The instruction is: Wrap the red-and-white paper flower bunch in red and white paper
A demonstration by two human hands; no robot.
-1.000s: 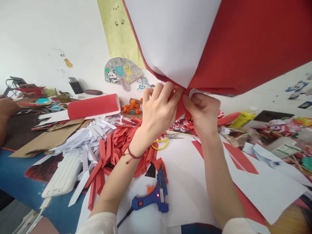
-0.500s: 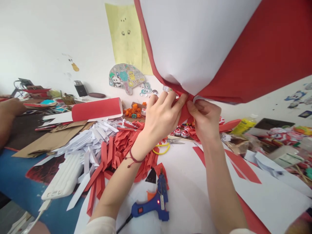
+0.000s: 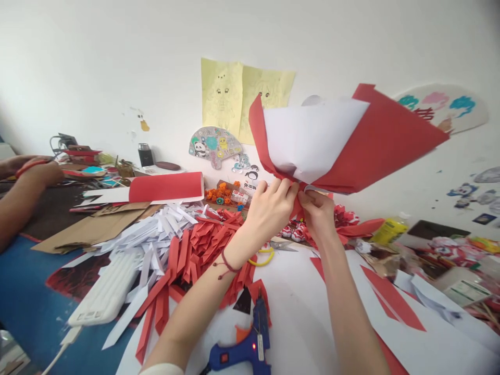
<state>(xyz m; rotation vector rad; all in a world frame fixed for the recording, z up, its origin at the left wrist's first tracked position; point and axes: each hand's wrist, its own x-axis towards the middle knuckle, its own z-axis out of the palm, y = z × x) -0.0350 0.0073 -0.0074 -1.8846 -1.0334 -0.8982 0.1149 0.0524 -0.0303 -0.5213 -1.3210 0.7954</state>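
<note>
A bouquet wrap of red and white paper (image 3: 375,140) flares upward, its gathered neck pinched between both hands. My left hand (image 3: 274,204) is closed around the left side of the neck. Pressed against the right side, my right hand (image 3: 318,208) grips it with thumb and fingers, by a small curled white edge. The fingertips are partly hidden by the folds. Below the hands, scissors with yellow handles (image 3: 262,257) lie on white paper. Nearer to me rests a blue glue gun (image 3: 238,351) with a lit red light.
Folded red paper strips (image 3: 195,245) and white strips (image 3: 160,234) are heaped at left, beside a white power strip (image 3: 105,291). A rolled red sheet (image 3: 167,187) lies behind. Another person's hand (image 3: 42,169) holds red-handled scissors at far left. A yellow bottle (image 3: 390,228) stands right.
The wrap appears lower and farther from the camera, with its top rim now in view. Both hands keep their hold on the neck. The other person's hands show more, with scissors.
</note>
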